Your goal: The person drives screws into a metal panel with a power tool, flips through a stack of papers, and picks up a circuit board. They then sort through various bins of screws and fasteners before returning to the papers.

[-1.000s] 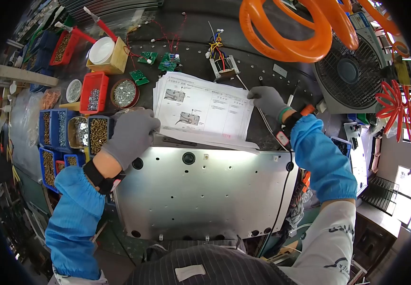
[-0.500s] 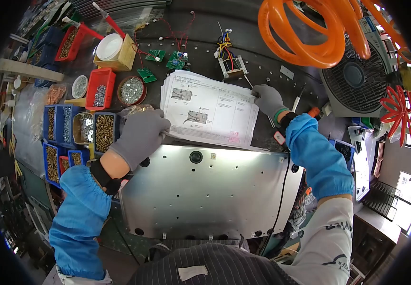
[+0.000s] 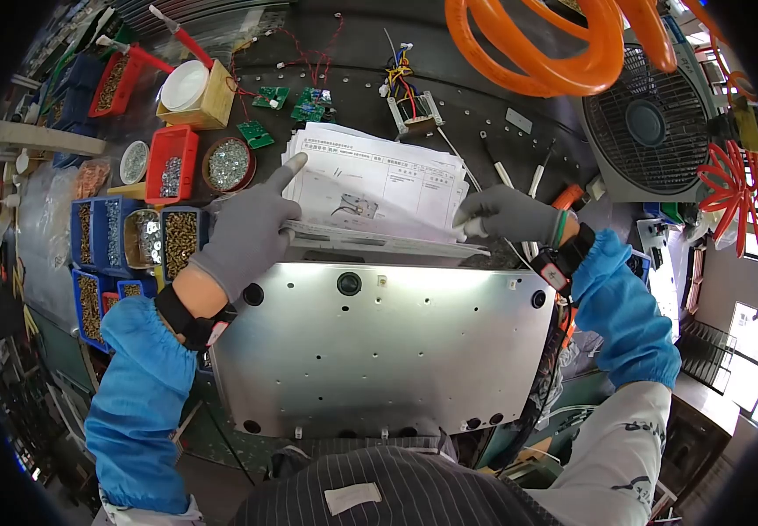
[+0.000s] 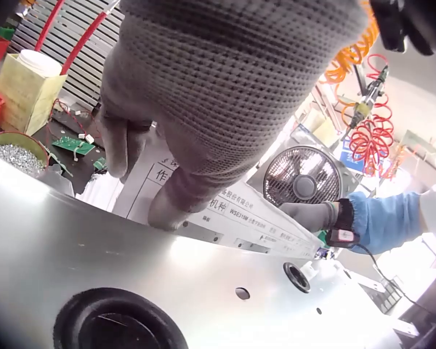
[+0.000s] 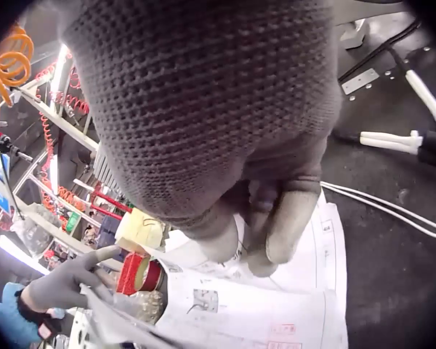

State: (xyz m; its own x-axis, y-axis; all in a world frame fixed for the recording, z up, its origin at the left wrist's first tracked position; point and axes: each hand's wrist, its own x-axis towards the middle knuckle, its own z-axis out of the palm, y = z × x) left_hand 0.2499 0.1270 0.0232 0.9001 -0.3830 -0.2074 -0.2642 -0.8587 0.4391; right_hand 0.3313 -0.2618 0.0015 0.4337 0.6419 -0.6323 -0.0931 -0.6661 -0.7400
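My left hand point(image 3: 243, 235), in a grey knit glove, grips the near left edge of a stack of printed instruction sheets point(image 3: 379, 188); the fingers curl under the lifted edge while the index finger sticks out straight toward 1 o'clock, lying along the stack's left side. My right hand point(image 3: 506, 213), gloved the same, pinches the stack's near right corner, fingers clamped together on the paper. Held at both near corners, the sheets appear to be raised off the surface on my side, likely so they can be squared up or slid clear of the metal panel.

The stack sits at 12 o'clock from me, just beyond the far edge of a large silvery sheet-metal panel point(image 3: 379, 351) dotted with small holes, which lies flat directly in front of my body. The top page shows a small parts drawing and a text table.

At 10 o'clock from the stack, blue and red bins of screws point(image 3: 173, 167) stand close together within easy reach. At 12 o'clock lie small green circuit boards point(image 3: 309, 105) and a wired transformer point(image 3: 414, 114). At 2 o'clock a desk fan point(image 3: 651, 123) faces the surface, with coiled orange air hose point(image 3: 528, 53) hanging above it.
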